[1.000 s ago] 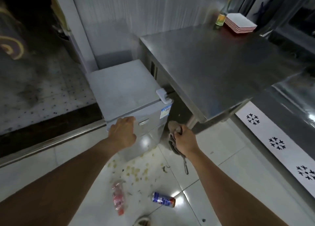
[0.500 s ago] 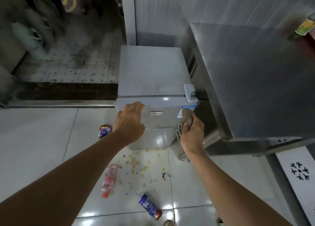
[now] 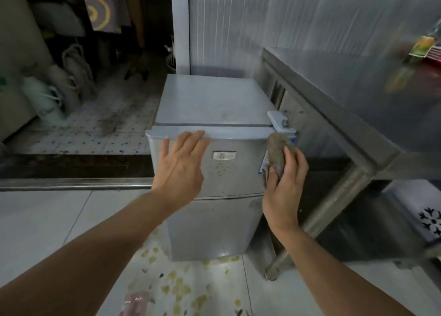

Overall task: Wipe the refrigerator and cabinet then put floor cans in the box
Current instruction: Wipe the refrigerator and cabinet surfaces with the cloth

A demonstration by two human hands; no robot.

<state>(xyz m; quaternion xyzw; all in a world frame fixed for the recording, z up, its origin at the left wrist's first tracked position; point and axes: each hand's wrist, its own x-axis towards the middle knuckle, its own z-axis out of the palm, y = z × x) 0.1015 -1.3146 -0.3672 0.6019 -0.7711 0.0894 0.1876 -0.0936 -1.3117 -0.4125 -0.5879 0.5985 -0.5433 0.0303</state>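
Note:
A small silver refrigerator (image 3: 224, 172) stands on the tiled floor against the wall. My left hand (image 3: 181, 165) lies flat with straight fingers on the upper left of its door, fingertips at the top edge. My right hand (image 3: 284, 172) grips a bunched grey cloth (image 3: 276, 153) and presses it on the door's upper right corner, below the white hinge cap (image 3: 279, 122). To the right stands the steel cabinet table (image 3: 334, 115). No can shows in this view; a pink plastic bottle (image 3: 134, 303) lies at the bottom edge.
Yellowish food scraps (image 3: 176, 284) litter the floor in front of the refrigerator. A dark raised threshold (image 3: 71, 172) crosses the left. Bags (image 3: 71, 77) sit in the dim room beyond. A blurred bottle (image 3: 415, 55) stands on the steel table.
The view has closed in on the refrigerator and tilted up, so the floor cans have left the frame. My right hand has raised the cloth onto the door's upper right corner.

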